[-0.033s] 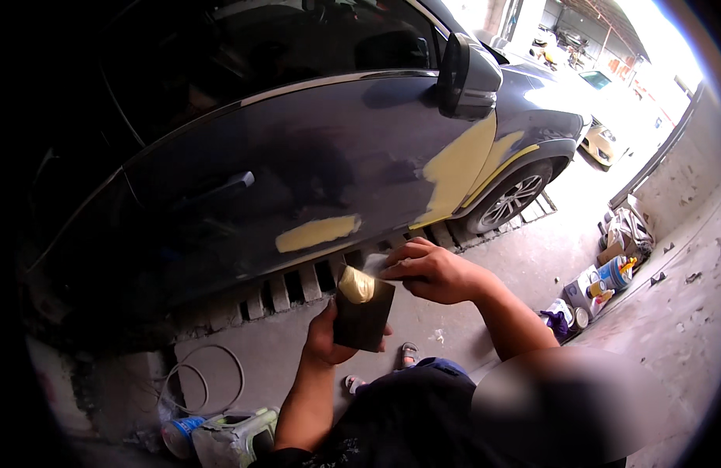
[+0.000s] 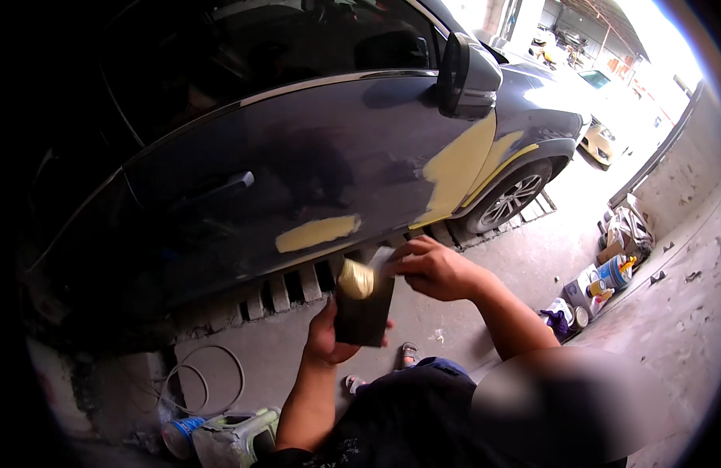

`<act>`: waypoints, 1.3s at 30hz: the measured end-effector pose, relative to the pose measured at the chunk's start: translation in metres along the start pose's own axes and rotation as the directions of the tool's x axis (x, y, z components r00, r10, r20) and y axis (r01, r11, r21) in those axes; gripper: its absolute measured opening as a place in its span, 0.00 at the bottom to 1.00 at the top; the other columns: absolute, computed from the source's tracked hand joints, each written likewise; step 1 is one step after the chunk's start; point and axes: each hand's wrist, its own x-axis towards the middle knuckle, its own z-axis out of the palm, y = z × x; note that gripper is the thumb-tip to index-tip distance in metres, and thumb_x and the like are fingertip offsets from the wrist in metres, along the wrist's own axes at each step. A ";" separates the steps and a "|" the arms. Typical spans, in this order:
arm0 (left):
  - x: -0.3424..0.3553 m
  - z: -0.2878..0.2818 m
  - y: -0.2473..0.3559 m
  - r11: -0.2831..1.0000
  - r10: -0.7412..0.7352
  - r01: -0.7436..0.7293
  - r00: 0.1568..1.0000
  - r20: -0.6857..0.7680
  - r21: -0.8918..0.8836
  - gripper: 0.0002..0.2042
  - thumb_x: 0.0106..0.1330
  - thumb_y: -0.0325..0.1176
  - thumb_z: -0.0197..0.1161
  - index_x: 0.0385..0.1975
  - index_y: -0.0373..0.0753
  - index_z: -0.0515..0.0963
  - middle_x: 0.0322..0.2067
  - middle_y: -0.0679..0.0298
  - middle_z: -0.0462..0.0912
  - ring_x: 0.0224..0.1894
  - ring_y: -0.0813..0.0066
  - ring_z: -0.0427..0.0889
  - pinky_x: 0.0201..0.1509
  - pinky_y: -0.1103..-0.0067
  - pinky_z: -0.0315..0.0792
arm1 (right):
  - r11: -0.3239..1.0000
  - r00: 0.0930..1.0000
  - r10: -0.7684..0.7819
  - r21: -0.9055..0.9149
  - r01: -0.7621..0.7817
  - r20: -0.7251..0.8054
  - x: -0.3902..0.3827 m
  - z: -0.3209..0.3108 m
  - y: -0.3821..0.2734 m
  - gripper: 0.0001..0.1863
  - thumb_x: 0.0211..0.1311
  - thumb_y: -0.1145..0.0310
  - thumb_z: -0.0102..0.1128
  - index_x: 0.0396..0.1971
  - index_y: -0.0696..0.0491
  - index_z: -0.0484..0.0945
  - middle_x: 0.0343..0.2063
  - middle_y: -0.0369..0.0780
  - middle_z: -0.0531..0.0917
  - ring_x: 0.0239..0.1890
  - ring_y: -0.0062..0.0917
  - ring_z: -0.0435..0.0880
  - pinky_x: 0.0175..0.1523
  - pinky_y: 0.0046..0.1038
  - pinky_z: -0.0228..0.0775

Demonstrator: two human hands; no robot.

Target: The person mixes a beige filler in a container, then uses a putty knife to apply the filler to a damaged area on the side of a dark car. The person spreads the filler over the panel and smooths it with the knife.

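My left hand (image 2: 323, 337) grips a dark rectangular mixing board (image 2: 364, 318) from below and the side. A lump of yellow body filler (image 2: 356, 278) sits at the board's far end. Pinched in the fingers of my right hand (image 2: 432, 267) is a pale, flat putty spreader (image 2: 381, 258), slightly blurred, its edge at the right side of the filler. Beyond my hands stands a dark car door (image 2: 220, 203) with a yellow filler patch (image 2: 317, 232) low on it. A larger yellow patch (image 2: 458, 168) covers its front edge, and more filler lies on the fender.
A side mirror (image 2: 470, 76) juts from the car above the front wheel (image 2: 516, 199). Cans and boxes (image 2: 587, 292) line the wall at right. A coiled hose (image 2: 239, 374) and a blue can (image 2: 179, 435) are on the floor at lower left.
My right hand has shifted slightly, and the spreader is tilted more upright against the filler. The filler's shape on the board has altered a little. The board has moved only slightly.
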 end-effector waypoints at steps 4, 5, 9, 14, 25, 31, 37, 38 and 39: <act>0.014 0.013 -0.001 0.889 0.332 -0.227 0.918 -0.218 0.397 0.31 0.70 0.56 0.44 0.64 0.38 0.58 0.56 0.58 0.71 0.54 0.57 0.74 0.54 0.62 0.71 | 0.993 0.881 0.119 0.076 -0.095 -0.457 0.014 0.011 -0.015 0.21 0.49 0.78 0.59 0.47 0.54 0.80 0.44 0.46 0.80 0.47 0.40 0.77 0.52 0.36 0.69; 0.015 0.001 -0.002 0.855 0.387 -0.254 0.893 -0.231 0.452 0.30 0.70 0.55 0.44 0.64 0.39 0.59 0.57 0.59 0.71 0.56 0.60 0.73 0.57 0.64 0.69 | 0.996 0.902 0.085 0.062 -0.064 -0.424 0.021 0.027 -0.029 0.21 0.49 0.78 0.59 0.47 0.53 0.80 0.44 0.45 0.80 0.46 0.40 0.76 0.52 0.36 0.70; 0.017 -0.009 0.000 0.747 0.494 -0.240 0.824 -0.277 0.620 0.28 0.73 0.54 0.41 0.64 0.40 0.60 0.57 0.64 0.70 0.56 0.70 0.70 0.59 0.71 0.64 | 0.996 0.964 0.074 0.066 -0.058 -0.256 0.003 0.057 -0.035 0.21 0.52 0.77 0.56 0.49 0.51 0.79 0.43 0.45 0.79 0.45 0.41 0.76 0.52 0.36 0.70; 0.020 -0.011 0.000 0.621 0.592 -0.268 0.777 -0.216 0.736 0.27 0.73 0.53 0.41 0.62 0.40 0.61 0.53 0.62 0.72 0.50 0.71 0.74 0.54 0.72 0.68 | 0.975 0.942 0.009 0.214 0.066 -0.334 0.034 0.043 -0.036 0.21 0.50 0.77 0.58 0.48 0.55 0.78 0.44 0.47 0.79 0.47 0.41 0.76 0.52 0.36 0.69; -0.003 -0.001 0.034 0.994 -0.095 0.101 0.987 0.133 -0.042 0.33 0.69 0.56 0.45 0.67 0.41 0.54 0.62 0.49 0.63 0.58 0.35 0.67 0.43 0.48 0.76 | 0.925 0.911 -0.252 0.194 0.326 -0.326 0.026 0.004 -0.023 0.28 0.41 0.85 0.56 0.48 0.52 0.78 0.47 0.45 0.78 0.50 0.41 0.75 0.55 0.37 0.68; 0.000 0.017 0.025 0.985 0.122 -0.116 0.992 -0.043 0.130 0.33 0.68 0.56 0.48 0.66 0.41 0.57 0.62 0.51 0.64 0.61 0.43 0.67 0.47 0.51 0.75 | 0.828 0.921 0.166 0.557 0.063 -0.352 -0.012 0.015 0.016 0.22 0.51 0.83 0.55 0.49 0.55 0.76 0.45 0.43 0.80 0.48 0.33 0.78 0.54 0.32 0.71; 0.026 0.020 0.006 0.733 0.438 -0.271 0.889 -0.129 0.623 0.38 0.66 0.64 0.42 0.66 0.39 0.55 0.62 0.57 0.65 0.63 0.63 0.66 0.66 0.67 0.59 | 0.265 0.882 0.459 0.932 -0.248 0.104 -0.028 0.070 -0.013 0.23 0.59 0.78 0.58 0.55 0.57 0.67 0.37 0.39 0.80 0.38 0.19 0.78 0.45 0.22 0.71; 0.026 0.016 0.001 0.688 0.474 -0.279 0.872 -0.124 0.669 0.39 0.66 0.65 0.42 0.66 0.38 0.56 0.62 0.57 0.65 0.63 0.63 0.66 0.67 0.70 0.58 | 0.147 0.869 0.478 0.963 -0.224 0.129 -0.022 0.077 -0.018 0.22 0.59 0.77 0.58 0.54 0.57 0.67 0.37 0.39 0.80 0.39 0.19 0.78 0.45 0.23 0.71; 0.027 0.003 -0.004 0.610 0.511 -0.280 0.854 -0.098 0.741 0.40 0.65 0.66 0.40 0.66 0.38 0.57 0.60 0.59 0.67 0.61 0.67 0.67 0.66 0.71 0.59 | 0.085 0.868 0.481 0.979 -0.186 0.123 -0.015 0.078 -0.018 0.21 0.59 0.78 0.58 0.54 0.58 0.67 0.37 0.39 0.80 0.39 0.20 0.79 0.45 0.23 0.71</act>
